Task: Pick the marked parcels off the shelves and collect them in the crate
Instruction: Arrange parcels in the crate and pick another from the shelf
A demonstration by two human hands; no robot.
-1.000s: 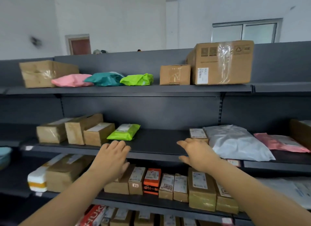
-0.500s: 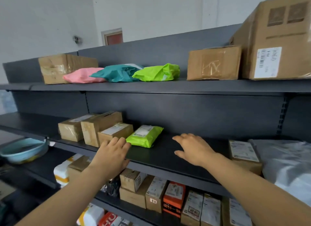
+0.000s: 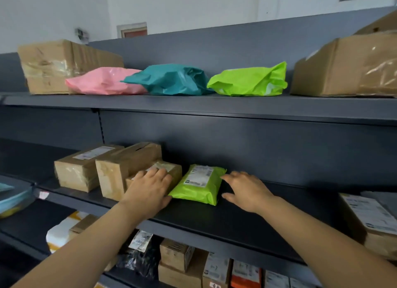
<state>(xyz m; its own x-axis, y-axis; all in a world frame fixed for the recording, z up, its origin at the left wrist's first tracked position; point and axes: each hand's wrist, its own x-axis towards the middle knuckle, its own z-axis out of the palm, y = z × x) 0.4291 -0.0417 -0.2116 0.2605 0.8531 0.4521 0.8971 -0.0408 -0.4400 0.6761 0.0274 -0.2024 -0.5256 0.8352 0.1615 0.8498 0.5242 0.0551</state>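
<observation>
1. Head view: green parcel [image 3: 198, 184] lies flat on the shelf [image 3: 257, 219] between both hands, ungripped.
2. Left hand [image 3: 148, 191] fingers straight, together, over a box [image 3: 173, 169]; right hand [image 3: 247, 191] fingers spread, tips at the parcel's right edge.
3. Squeeze both sides evenly, draw outward: bare shelf beyond the right fingers, box crowds the left.

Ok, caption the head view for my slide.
The left hand and right hand, both open, flank the labelled green parcel on the middle shelf; the left covers part of a small box.

Head-worn view, close, facing the shelves [image 3: 214, 221] slightly from the left.
</observation>
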